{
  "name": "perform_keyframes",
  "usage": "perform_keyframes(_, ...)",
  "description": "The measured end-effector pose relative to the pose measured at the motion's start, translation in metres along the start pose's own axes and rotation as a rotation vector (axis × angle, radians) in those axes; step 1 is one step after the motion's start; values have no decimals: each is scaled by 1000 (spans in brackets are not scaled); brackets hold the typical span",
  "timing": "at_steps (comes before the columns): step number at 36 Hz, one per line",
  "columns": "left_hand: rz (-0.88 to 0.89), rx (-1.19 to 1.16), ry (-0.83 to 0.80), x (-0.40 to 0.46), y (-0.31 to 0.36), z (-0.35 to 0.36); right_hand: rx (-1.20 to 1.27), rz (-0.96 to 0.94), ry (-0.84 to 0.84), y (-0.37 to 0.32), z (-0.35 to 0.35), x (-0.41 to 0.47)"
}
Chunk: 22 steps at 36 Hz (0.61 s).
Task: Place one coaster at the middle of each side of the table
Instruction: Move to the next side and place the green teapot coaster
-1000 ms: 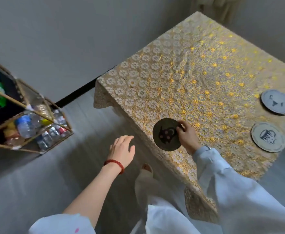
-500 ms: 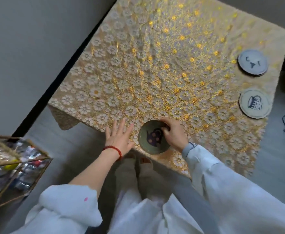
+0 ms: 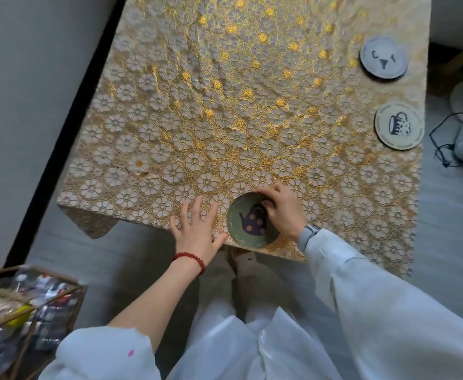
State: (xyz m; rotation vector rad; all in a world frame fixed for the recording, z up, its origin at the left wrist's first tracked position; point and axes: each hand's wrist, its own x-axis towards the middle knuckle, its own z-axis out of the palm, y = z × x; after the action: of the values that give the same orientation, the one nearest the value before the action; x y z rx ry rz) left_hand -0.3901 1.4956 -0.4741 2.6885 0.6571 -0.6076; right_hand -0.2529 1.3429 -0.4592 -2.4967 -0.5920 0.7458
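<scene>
Head view shows your right hand curled, fingertips pinching the green teapot coaster lying at the surface's near edge; your left hand rests flat, fingers spread wide, just beside it.

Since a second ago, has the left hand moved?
Yes. The left hand went from hanging off the table edge to lying flat on it, beside the teapot coaster.
</scene>
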Motion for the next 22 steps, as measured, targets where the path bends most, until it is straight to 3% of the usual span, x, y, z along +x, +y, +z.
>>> perform_keyframes(11, 158, 5, 9, 7, -9, 6, -7, 50, 41, -5, 5, 5)
perform_keyframes(22, 188, 4, -3, 14, -11, 1, 70, 73, 29, -13, 4, 8)
